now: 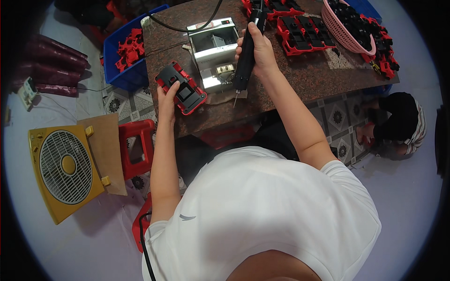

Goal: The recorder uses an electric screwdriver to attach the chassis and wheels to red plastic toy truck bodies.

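My left hand (167, 104) is closed on the near left side of a red and black plastic casing (186, 92), its thumb across the top, at the table's front edge. In my right hand (261, 51) is a black electric screwdriver (246, 61), gripped round the body with its thin bit pointing down toward me. Between the two hands stands a silver and white screw feeder (213, 58) with an open top tray. The screwdriver's tip is beside the feeder's front right corner, apart from the casing.
A blue crate (112, 70) of red parts stands left of the brown speckled table (300, 84). More red and black casings (304, 35) and a pink basket (344, 28) of black parts lie at right. A yellow fan (69, 168) stands left; another person (398, 119) crouches at right.
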Action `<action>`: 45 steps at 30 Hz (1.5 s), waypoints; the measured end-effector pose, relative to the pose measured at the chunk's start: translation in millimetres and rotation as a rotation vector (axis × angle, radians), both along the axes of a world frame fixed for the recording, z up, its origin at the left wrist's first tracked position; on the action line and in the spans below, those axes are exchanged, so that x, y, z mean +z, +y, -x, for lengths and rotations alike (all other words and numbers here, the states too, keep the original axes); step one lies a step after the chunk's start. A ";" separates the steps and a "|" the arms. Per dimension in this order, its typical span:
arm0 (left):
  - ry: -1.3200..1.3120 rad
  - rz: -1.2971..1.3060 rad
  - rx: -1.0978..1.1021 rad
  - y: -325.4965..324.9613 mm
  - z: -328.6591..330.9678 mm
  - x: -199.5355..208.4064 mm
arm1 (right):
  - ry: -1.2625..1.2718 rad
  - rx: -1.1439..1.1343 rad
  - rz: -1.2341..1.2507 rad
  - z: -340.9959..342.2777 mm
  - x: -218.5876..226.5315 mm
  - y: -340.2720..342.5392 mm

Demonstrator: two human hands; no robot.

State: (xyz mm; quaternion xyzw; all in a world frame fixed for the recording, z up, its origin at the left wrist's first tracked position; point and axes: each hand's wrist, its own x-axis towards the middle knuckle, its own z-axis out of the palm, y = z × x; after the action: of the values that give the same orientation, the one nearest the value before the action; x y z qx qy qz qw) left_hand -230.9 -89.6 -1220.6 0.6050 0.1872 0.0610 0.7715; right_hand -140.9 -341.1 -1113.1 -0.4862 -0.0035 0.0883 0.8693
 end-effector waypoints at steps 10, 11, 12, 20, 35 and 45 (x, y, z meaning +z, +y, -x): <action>0.004 0.021 -0.010 -2.4 0.1 2.6 | 0.036 -0.072 0.004 -3.6 1.3 -0.7; 0.002 0.020 -0.012 -1.3 -0.2 0.4 | 0.036 -0.072 0.004 -4.8 0.1 -2.2; 0.000 0.018 -0.013 -0.3 -0.3 -1.5 | 0.055 0.006 -0.097 -6.8 -2.3 -5.3; -0.001 -0.002 -0.017 2.1 -1.0 -5.6 | 0.108 0.692 -0.919 -9.2 -8.9 -27.5; -0.015 0.023 -0.007 -1.0 -0.2 -1.2 | 0.102 0.491 -0.781 -7.7 -7.9 -26.1; 0.004 0.021 0.006 -0.4 0.6 1.1 | -0.872 -0.145 0.229 33.1 35.1 9.9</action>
State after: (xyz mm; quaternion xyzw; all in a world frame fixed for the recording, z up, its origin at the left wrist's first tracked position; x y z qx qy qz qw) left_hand -231.5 -90.0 -1219.5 0.5965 0.1913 0.0600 0.7772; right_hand -173.9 -331.1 -1078.0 -0.5700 -0.3253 -0.1857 0.7313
